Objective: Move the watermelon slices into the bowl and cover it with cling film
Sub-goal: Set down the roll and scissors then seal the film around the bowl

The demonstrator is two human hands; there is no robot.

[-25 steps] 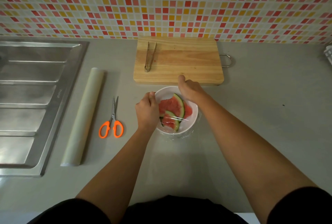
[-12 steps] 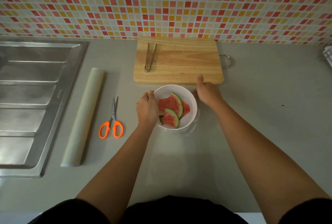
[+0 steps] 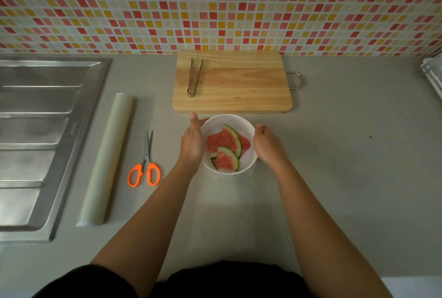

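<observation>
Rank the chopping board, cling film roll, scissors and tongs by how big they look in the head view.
1. chopping board
2. cling film roll
3. scissors and tongs: too close to rank; the scissors lie nearer the camera.

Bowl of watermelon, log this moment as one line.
watermelon slices in bowl | left hand, right hand at bowl sides | tongs on cutting board

Dim, flat light is falling evenly across the grey counter [image 3: 346,178], leaving only faint, soft shadows beside the roll of film [image 3: 105,159] and scissors [image 3: 144,166]. The steel sink [image 3: 35,142] at 9 o'clock is giving off dull, smeared reflections rather than hard glare. The wide lens is bowing the tiled wall [image 3: 215,6] toward 12 o'clock, and detail is softening toward the corners.
</observation>
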